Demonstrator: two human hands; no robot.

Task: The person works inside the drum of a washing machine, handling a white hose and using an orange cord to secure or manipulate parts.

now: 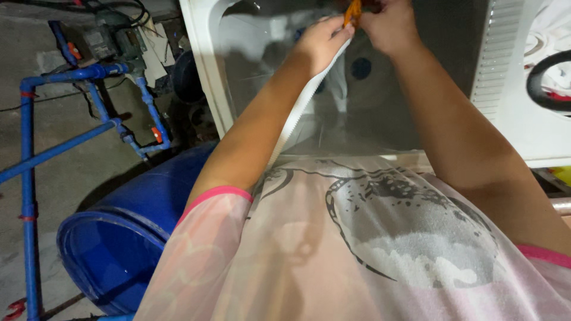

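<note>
Both arms reach forward over a white tub with rounded corners. Inside it the walls look grey and glossy, and a round blue plug or hole sits on the far wall; what else lies in the tub is too blurred to tell.

The left hand is curled closed, its fingers pinched on the upper end of a long white toothed strip, which runs down along the left forearm toward the shirt. The right hand is also closed, fingertips gathered just beside the left hand. Between the 2 hands, at the top edge of the view, is a small orange piece; both hands touch it, but which one grips it cannot be told.

To the left, a blue barrel lies on its side on the concrete floor, its open mouth dark, contents not visible. Blue pipes with red bands stand beside it. At the right, a ribbed white panel adjoins the tub.
</note>
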